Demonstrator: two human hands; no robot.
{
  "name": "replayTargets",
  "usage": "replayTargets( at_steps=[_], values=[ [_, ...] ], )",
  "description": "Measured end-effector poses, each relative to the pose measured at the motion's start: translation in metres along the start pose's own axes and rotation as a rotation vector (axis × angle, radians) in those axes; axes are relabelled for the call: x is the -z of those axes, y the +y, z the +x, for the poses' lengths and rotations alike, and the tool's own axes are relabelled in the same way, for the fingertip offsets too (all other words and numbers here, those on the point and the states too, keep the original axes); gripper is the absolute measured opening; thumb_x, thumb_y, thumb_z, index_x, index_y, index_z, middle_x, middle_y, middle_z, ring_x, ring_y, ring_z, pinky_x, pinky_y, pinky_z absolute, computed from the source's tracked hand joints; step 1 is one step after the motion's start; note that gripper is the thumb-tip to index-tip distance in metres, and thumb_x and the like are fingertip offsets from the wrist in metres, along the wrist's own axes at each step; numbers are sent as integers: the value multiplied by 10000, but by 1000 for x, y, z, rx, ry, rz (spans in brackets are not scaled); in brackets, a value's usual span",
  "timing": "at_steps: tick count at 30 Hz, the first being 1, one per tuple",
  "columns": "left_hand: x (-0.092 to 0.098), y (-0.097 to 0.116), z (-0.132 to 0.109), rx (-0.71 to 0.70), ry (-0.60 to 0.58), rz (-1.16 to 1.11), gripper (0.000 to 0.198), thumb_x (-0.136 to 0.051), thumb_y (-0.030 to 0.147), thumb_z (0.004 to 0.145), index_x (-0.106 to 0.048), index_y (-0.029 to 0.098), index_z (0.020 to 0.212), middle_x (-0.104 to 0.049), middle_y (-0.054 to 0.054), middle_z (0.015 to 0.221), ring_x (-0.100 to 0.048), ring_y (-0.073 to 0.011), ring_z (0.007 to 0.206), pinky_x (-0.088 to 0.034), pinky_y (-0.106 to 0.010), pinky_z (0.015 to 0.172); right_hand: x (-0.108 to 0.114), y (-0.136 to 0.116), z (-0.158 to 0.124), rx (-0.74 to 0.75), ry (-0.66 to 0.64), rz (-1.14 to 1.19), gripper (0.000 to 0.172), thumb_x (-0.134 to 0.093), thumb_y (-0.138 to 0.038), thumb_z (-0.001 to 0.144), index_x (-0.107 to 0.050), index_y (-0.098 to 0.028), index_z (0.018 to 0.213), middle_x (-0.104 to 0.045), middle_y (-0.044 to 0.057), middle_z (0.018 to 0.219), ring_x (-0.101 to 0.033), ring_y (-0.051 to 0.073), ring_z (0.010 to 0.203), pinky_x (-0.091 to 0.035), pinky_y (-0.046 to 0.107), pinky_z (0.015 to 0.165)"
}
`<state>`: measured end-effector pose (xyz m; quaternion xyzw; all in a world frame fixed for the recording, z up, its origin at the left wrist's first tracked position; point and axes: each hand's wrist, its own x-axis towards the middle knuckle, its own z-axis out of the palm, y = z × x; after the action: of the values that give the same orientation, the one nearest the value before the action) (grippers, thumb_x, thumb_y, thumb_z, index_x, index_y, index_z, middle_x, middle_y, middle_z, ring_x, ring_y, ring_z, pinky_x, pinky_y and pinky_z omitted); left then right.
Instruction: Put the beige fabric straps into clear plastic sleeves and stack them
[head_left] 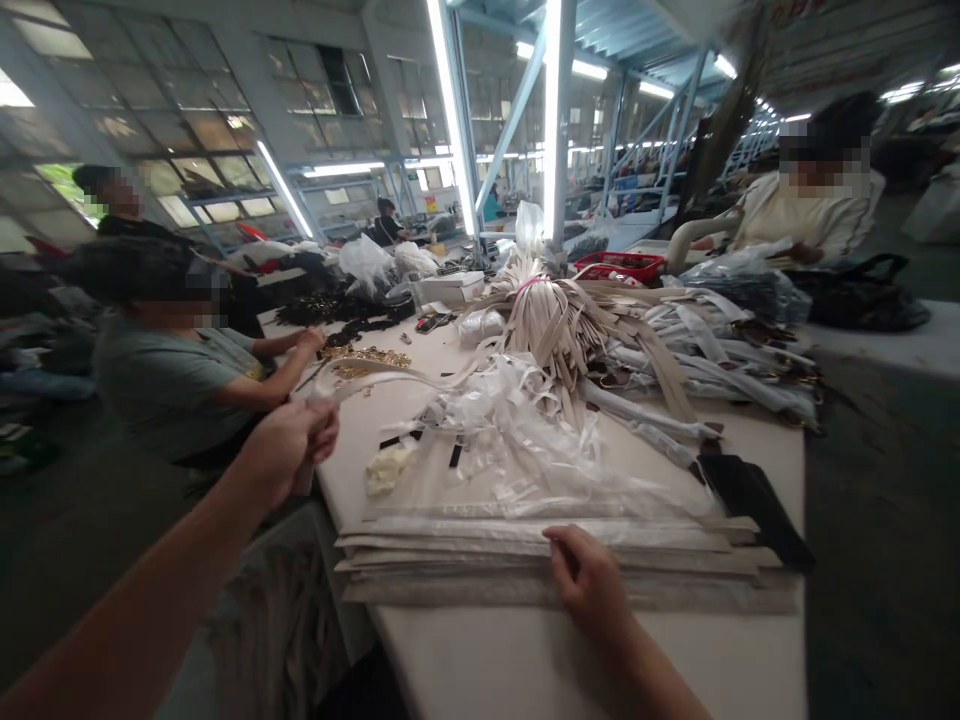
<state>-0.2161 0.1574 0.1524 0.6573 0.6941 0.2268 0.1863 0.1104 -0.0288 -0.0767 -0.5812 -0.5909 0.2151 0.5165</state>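
My left hand (289, 445) is raised at the table's left edge, fingers closed round a beige strap (390, 368). That strap runs off to the right toward a bundle of beige straps (551, 320), tied near its top with a pink band. My right hand (592, 580) is low over a stack of flat beige straps (457, 555), some in clear plastic sleeves. Its thumb and forefinger are bent together at one strap's edge. Crumpled clear plastic (510, 430) is heaped just behind the stack.
A dark flat case (754, 505) is at the right edge. Plastic-wrapped straps (720, 350) and a red basket (619, 267) are farther back. Gold-coloured hardware (367, 358) sits near a co-worker (176, 350) on the left. A bin of straps (277, 610) stands below; another co-worker (810, 205) is across.
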Motion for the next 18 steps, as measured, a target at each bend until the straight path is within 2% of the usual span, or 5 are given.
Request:
replayTargets(
  at_steps=[3,8,11,14,18],
  values=[
    [-32,9,-114,-16,-312,-422,493,-393,689,875,-449,244,671,-475,8,559,-437,-151,486,-395,-295,480,-3,-25,-7,-168,-85,270,343,-552,-484,927,-733,-202,1004,-723,89,844,-680,247,731,-538,358,706],
    [-153,22,-247,29,-570,-670,454,-471,713,841,-524,265,794,-564,3,586,-516,-167,456,-442,-310,464,-6,-81,-26,-494,-444,951,590,-520,-645,907,-669,-144,1181,-738,128,944,-715,250,831,-546,376,772],
    [-200,28,-279,28,-703,-721,481,-420,697,885,-555,235,886,-638,-39,677,-628,-200,566,-499,-323,523,3,-88,-35,-555,-420,921,504,-701,-523,817,-631,-160,1160,-741,88,859,-709,231,777,-541,325,697],
    [-209,31,-290,-79,-730,-547,464,-364,631,940,-574,225,862,-668,-73,767,-662,-211,632,-516,-334,559,14,-69,-38,-581,-377,759,425,-685,-434,815,-582,-184,1143,-689,5,696,-668,189,627,-510,275,575],
    [-201,30,-290,-381,-328,-67,265,-411,441,970,-609,277,905,-683,-87,891,-680,-246,853,-548,-405,763,28,-39,-35,-547,-339,341,242,-569,-291,865,-577,-185,1082,-620,-35,664,-590,141,486,-463,255,518]
  ],
)
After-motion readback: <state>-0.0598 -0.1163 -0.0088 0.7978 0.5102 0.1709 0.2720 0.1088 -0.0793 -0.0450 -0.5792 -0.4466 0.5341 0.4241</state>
